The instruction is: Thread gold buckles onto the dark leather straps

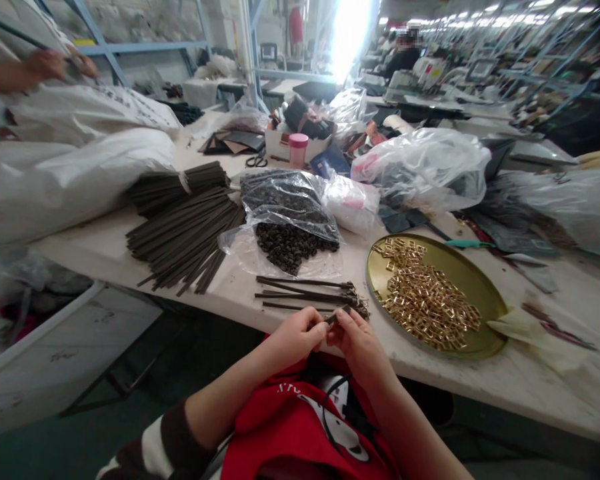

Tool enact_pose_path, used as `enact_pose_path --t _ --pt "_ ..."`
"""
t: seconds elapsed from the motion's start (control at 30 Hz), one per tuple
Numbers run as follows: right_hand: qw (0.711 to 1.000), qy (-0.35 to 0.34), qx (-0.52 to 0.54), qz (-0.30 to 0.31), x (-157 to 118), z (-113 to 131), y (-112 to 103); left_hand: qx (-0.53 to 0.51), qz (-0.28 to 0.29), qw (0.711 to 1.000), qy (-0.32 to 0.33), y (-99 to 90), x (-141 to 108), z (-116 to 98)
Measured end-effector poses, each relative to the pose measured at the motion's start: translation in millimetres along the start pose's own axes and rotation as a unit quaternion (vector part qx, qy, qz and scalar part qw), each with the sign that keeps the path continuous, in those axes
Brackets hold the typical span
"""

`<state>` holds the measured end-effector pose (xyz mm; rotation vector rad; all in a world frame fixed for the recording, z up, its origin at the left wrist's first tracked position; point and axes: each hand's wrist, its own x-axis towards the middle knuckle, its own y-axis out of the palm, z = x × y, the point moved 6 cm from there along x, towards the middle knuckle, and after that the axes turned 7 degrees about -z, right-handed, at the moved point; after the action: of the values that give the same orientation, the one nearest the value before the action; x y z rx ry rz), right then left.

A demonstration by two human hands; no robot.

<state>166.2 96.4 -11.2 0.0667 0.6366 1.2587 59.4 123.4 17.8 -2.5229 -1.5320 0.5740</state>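
Observation:
At the table's front edge my left hand (pixel 304 330) and my right hand (pixel 354 333) meet, thumbs and fingers closed on a short visible piece of dark strap (pixel 334 319). The rest of this strap is hidden by my fingers. Just beyond my hands lie several finished-looking dark straps (pixel 305 293) with small gold metal pieces at their right ends. To my right stands a round gold tray (pixel 495 327) with a heap of small gold rectangular buckles (pixel 430 303). Ahead, a clear plastic bag (pixel 293 190) spills small black pieces (pixel 295 248).
A big fanned bundle of dark straps (pixel 185 230) lies left of the bag. Behind are scissors (pixel 257 161), a pink-lidded jar (pixel 298 150) and plastic bags (pixel 425 167). White sacks (pixel 70 180) fill the left side, near another person's hands (pixel 55 65).

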Motion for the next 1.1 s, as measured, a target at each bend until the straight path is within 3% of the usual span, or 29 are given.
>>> enact_pose_path --t 0.1,0.2,0.43,0.6,0.67,0.77,0.87,0.97,1.1 --pt "0.996 0.072 0.052 0.005 -1 -5 0 -0.046 0.016 0.998 -0.042 4.0 -1 6" --pt "0.995 0.084 0.050 0.013 -3 -4 -1 -0.046 0.003 0.998 -0.042 3.6 0 9" --pt "0.998 0.030 -0.036 0.033 -8 2 -6 0.010 -0.013 1.000 -0.019 4.5 -1 9" --pt "0.991 -0.035 -0.121 0.034 -8 4 -8 0.029 0.010 1.000 0.007 4.4 -5 3" --pt "0.968 -0.128 -0.216 0.007 -10 12 -10 0.036 0.002 0.999 0.015 3.1 -5 2" --pt "0.875 -0.316 -0.364 -0.035 -21 29 -8 0.051 -0.031 0.998 0.031 1.8 -4 3" --pt "0.805 -0.408 -0.429 -0.027 -28 33 -4 0.063 -0.056 0.996 0.034 3.4 -5 5" --pt "0.793 -0.417 -0.444 -0.020 -29 31 -5 0.067 -0.067 0.995 0.030 5.5 -7 6" --pt "0.805 -0.404 -0.435 -0.023 -29 32 -7 0.073 -0.062 0.995 0.028 5.4 -9 1"
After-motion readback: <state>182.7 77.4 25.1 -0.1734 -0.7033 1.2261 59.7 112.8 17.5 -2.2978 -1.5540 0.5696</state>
